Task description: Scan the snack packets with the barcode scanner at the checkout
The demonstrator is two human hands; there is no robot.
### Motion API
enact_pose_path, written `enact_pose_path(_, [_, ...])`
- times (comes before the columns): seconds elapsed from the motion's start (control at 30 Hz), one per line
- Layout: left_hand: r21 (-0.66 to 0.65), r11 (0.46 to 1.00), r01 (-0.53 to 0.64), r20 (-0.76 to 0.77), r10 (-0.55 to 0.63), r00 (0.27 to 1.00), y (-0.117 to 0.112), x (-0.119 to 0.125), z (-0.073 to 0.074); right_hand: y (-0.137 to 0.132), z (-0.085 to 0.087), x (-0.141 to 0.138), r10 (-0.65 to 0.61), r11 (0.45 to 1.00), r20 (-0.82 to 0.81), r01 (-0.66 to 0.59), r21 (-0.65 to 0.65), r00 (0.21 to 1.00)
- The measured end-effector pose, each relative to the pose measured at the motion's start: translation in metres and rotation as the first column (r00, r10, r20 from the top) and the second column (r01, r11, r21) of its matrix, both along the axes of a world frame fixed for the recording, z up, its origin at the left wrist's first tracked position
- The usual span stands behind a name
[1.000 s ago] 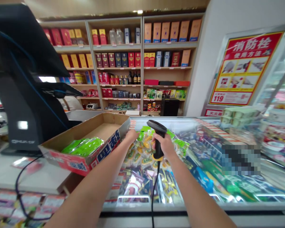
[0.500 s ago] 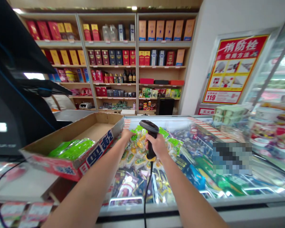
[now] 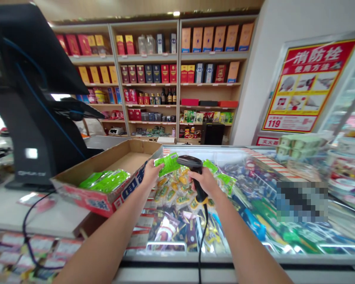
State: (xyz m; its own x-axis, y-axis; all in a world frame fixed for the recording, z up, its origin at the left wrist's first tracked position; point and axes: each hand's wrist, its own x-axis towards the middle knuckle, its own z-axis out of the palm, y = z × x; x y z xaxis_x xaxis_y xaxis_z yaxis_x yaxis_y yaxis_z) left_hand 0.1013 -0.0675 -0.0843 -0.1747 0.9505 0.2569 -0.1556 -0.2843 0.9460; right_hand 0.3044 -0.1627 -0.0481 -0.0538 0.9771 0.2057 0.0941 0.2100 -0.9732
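My left hand [image 3: 152, 172] is closed on one end of a bright green packet [image 3: 168, 163], lifted over the glass top. In my right hand [image 3: 205, 181] is a black barcode scanner [image 3: 198, 177], gripped by its handle, with its head turned toward the packet and its cord hanging down. Beneath both hands, several clear packs with yellow contents [image 3: 182, 193] lie on the glass, with more green packets [image 3: 225, 178] to the right. A cardboard box [image 3: 130, 157] at my left holds several green packets [image 3: 106, 180].
A glass-topped chest freezer [image 3: 239, 152] full of wrapped goods spans the front. On the left counter stands a black checkout terminal [image 3: 47, 114]. Egg cartons [image 3: 301, 142] and tubs [image 3: 347, 165] stand at the right. Shelves of boxes [image 3: 148, 75] line the back wall.
The green packet in my left hand has come up beside the scanner's head. My view has shifted left, so things appear farther right.
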Motion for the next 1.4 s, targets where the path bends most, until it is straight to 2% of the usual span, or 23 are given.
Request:
enact_pose_path(0.13, [0.032,0.999,-0.017,-0.044,0.019,0.999,0.003,-0.002,0.001,0.003,0.001,0.007,-0.026,1.000,0.006,0.026,0.005,1.000])
enact_pose_path(0.4, [-0.004,1.000,-0.022,-0.076,0.022,0.997,0.004,-0.004,-0.002,0.001,0.000,0.004,0.033,0.999,0.038,-0.034,0.014,0.999])
enact_pose_path(0.8, [-0.034,0.999,-0.040,-0.120,0.036,0.992,0.001,-0.001,0.001,0.006,-0.007,0.005,0.033,0.999,0.068,-0.033,0.003,0.997])
enact_pose_path(0.93, [-0.007,0.999,-0.044,-0.210,0.042,0.977,-0.003,-0.001,0.006,0.005,-0.007,0.005,0.053,0.998,0.045,-0.054,0.035,0.998])
enact_pose_path(1.03, [0.077,0.994,-0.078,-0.331,0.100,0.938,-0.009,0.001,0.018,0.002,-0.008,0.001,0.075,0.995,0.039,-0.077,0.056,0.996])
enact_pose_path(1.2, [0.228,0.952,-0.204,-0.471,0.291,0.832,-0.033,-0.011,0.057,-0.003,-0.007,-0.021,0.143,0.990,-0.047,-0.142,0.026,0.989])
enact_pose_path(1.3, [0.291,0.918,-0.268,-0.540,0.389,0.746,-0.052,-0.038,0.077,-0.005,-0.001,-0.042,0.194,0.981,-0.085,-0.195,0.005,0.977])
enact_pose_path(1.4, [0.329,0.872,-0.362,-0.593,0.489,0.639,-0.066,-0.077,0.087,-0.005,0.007,-0.065,0.250,0.968,-0.066,-0.251,0.003,0.966])
